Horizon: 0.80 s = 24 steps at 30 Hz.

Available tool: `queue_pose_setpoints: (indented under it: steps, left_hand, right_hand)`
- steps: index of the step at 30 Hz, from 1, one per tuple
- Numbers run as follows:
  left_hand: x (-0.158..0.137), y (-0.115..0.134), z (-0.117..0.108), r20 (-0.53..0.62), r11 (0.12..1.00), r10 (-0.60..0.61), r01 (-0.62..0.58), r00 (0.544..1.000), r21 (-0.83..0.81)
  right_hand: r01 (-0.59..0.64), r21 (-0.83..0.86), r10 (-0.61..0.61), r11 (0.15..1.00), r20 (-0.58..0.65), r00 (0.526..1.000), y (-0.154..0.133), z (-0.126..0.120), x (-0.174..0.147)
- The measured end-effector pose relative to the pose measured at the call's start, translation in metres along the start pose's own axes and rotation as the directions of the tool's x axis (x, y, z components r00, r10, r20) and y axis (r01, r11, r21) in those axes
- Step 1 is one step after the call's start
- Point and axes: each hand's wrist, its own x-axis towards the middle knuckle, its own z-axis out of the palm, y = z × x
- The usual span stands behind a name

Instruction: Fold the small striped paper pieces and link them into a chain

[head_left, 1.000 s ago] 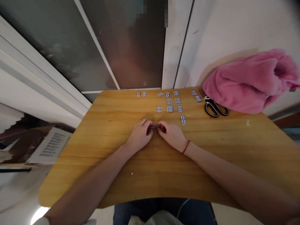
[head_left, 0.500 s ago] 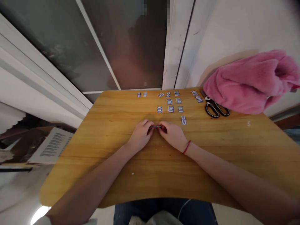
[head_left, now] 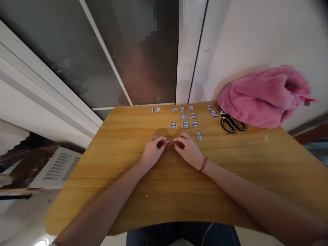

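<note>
Between my two hands is a small flat blue-and-white piece [head_left: 169,142], seen nearly edge-on. My left hand [head_left: 153,149] pinches its left end between thumb and fingers. At the other end, my right hand [head_left: 189,150], with a red string at the wrist, pinches it too. Most of its surface is hidden by the fingers and the angle. Just beyond my right hand lies a similar white piece with blue lines [head_left: 199,136]. More such pieces [head_left: 185,125] are laid out flat in loose rows farther back.
All this is on a wooden table [head_left: 123,205]. Black-handled scissors [head_left: 232,123] lie at the back right, partly under a pink plush cloth [head_left: 258,99]. A glazed door [head_left: 143,75] stands behind the table. An open cardboard box [head_left: 55,167] sits at the left.
The camera view has tilted slightly, so the table sits lower in the picture. Both hands still pinch the small piece, which has turned slightly.
</note>
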Motion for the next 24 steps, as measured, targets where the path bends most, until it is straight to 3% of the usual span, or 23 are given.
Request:
queue_pose_setpoints:
  steps: [4, 11, 16, 20, 24]
  left_hand:
    - [0.002, 0.002, 0.000, 0.016, 0.944, -0.172, 0.170, 0.985, -0.283]
    - [0.002, 0.000, 0.003, 0.021, 0.830, -0.223, 0.201, 0.975, -0.520]
    - [0.005, 0.001, -0.005, 0.155, 0.787, -0.222, 0.271, 0.963, -0.555]
    - [0.009, -0.001, -0.010, 0.211, 0.777, -0.232, 0.312, 0.949, -0.547]
    - [0.012, -0.002, -0.013, 0.262, 0.772, -0.235, 0.344, 0.936, -0.534]
  right_hand:
    - [0.028, 0.156, -0.017, 0.987, -0.074, 0.997, -0.001, -0.002, 0.001]
    - [0.106, 0.134, -0.086, 0.985, -0.146, 0.985, -0.004, -0.003, -0.003]
    - [0.267, 0.011, -0.266, 0.964, -0.076, 0.961, -0.002, -0.005, -0.005]
    - [0.459, -0.157, -0.463, 0.875, 0.012, 0.886, 0.002, -0.007, -0.005]
    - [0.553, -0.290, -0.551, 0.781, 0.097, 0.829, 0.006, -0.010, -0.003]
